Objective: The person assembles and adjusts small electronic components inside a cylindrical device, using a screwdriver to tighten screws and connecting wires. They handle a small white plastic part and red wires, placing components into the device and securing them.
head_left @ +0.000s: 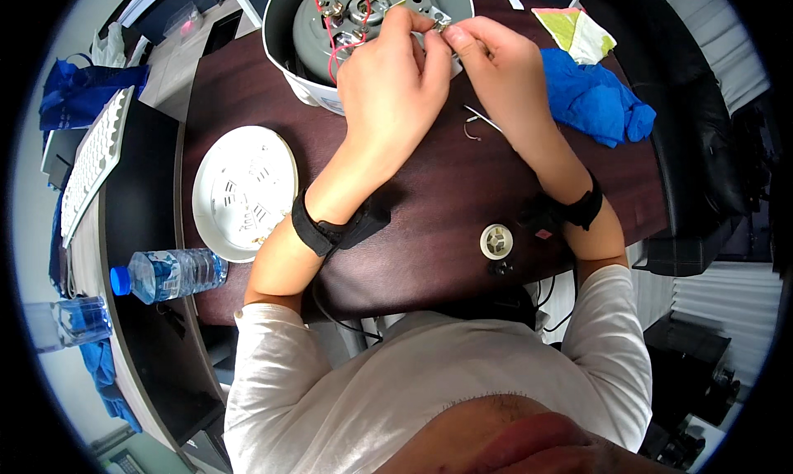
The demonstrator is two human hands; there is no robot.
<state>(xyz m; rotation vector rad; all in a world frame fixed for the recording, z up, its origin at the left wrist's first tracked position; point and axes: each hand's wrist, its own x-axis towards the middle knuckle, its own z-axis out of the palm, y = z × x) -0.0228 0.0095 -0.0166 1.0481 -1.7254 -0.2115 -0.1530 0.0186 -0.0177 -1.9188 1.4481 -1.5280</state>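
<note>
A round appliance housing (275, 49), white outside and grey inside, stands at the far side of the table. Inside it sits a grey metal heating plate (312, 35) with screws, metal terminals and red wires (332, 51). My left hand (388, 94) reaches over its near rim, fingers closed in a pinch. Meeting it fingertip to fingertip, my right hand (508, 69) is pinched as well. Between them a small shiny metal part (440, 26) shows, mostly covered by the fingers; whether it is fixed to the plate is hidden.
A white round cover (211, 222) with slots lies left on the dark table. Beside it a water bottle (169, 274) rests on its side. A small round cream part (496, 242) sits near the front edge. Blue cloth (599, 102) and a thin white wire (483, 119) lie right.
</note>
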